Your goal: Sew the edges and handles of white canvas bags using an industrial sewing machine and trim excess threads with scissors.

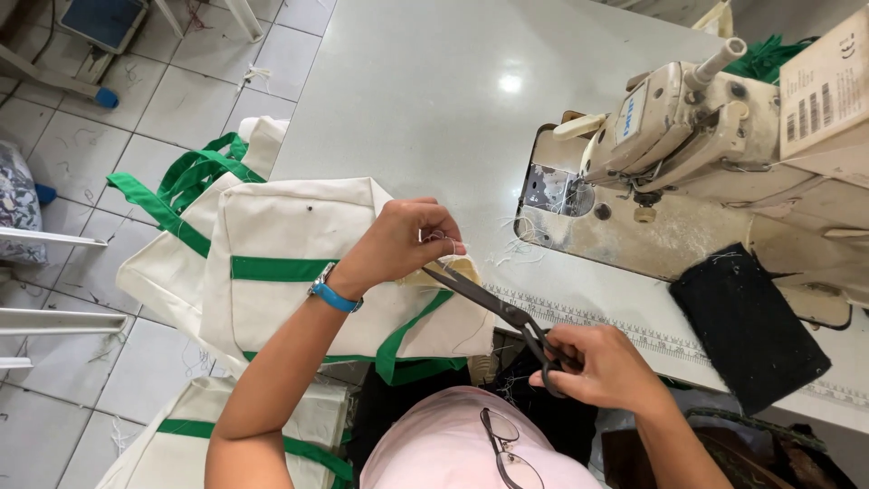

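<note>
Head view looking straight down at a sewing station. Left hand (407, 237) is pinching a bit of thread or fabric edge at the corner of a cream tote bag (290, 263) with green trim, fingers closed tight on it. That bag lies at the near left edge of the white tabletop (434, 100), partly hanging off toward the lap. Right hand (602, 367) has its fingers through the handles of a pair of dark scissors (493, 303), grip closed around them, and the blades point up-left so the tips sit right at the left hand's fingertips, touching or just about touching the bag corner. Can't quite tell how far the blades are parted.

An old beige sewing machine (688, 118) sits on the right side of the tabletop, with a black cloth pad (747, 326) just below it. More cream-and-green bags (190, 190) are piled off to the left over the tiled floor (109, 118). A blue wristband (333, 296) is on the left wrist, and glasses (509, 453) hang at the pink shirt.
</note>
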